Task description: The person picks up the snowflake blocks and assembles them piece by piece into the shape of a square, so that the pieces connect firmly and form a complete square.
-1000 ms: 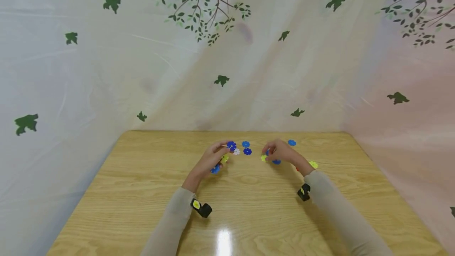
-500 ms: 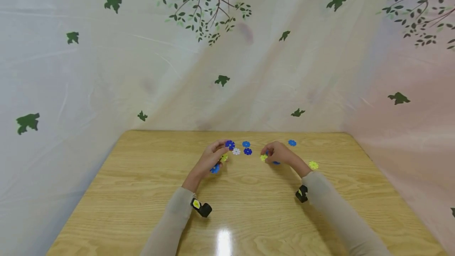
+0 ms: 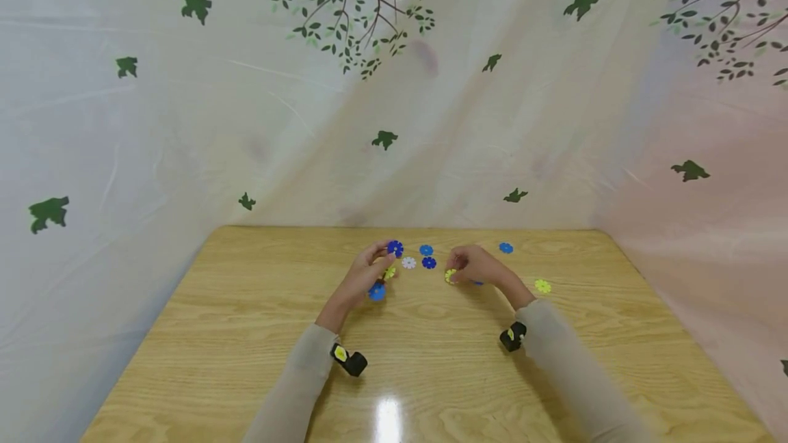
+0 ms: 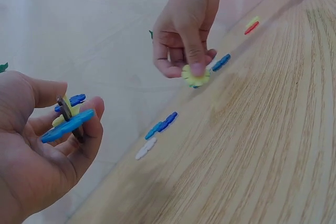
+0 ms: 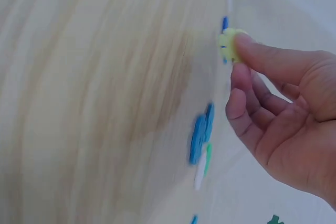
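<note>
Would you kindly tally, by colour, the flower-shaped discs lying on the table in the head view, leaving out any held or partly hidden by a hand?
Light blue discs: 2
Dark blue disc: 1
White disc: 1
Yellow disc: 1
Total: 5

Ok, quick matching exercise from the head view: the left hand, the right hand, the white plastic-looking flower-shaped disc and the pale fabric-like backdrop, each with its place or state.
1. Left hand
2. Right hand
3. White disc
4. Pale backdrop

A. Flat on the wood-grain table, between the hands
B. Pinching a yellow flower-shaped disc
C. Behind the table
D. Holding a cluster of blue and yellow discs

Pairs: 1-D; 2-B; 3-A; 4-C
</note>
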Demonstrator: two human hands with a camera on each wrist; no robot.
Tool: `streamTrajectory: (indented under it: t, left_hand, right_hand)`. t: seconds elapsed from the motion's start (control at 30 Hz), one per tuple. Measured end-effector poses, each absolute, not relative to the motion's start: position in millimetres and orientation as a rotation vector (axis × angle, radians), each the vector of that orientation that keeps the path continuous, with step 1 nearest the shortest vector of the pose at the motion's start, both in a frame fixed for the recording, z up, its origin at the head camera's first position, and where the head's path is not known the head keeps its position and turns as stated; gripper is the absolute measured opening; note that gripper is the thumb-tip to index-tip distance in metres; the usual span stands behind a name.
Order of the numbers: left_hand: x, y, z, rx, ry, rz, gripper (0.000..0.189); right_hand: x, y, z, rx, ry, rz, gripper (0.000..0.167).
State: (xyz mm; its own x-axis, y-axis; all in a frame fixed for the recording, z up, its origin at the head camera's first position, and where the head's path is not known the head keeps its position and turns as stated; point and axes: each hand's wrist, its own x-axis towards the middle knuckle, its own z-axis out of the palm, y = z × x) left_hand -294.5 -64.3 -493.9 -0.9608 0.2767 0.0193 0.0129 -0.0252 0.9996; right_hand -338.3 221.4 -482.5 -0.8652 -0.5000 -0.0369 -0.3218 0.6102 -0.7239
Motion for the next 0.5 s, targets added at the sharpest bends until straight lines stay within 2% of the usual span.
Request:
streamTrajectory:
  t: [0.5]
  left_hand:
    - [-296, -65, -494, 0.305, 1.925, 2.165, 0.044]
  right_hand:
    - [-330, 167, -476, -0.566, 2.416, -1.787, 0.022]
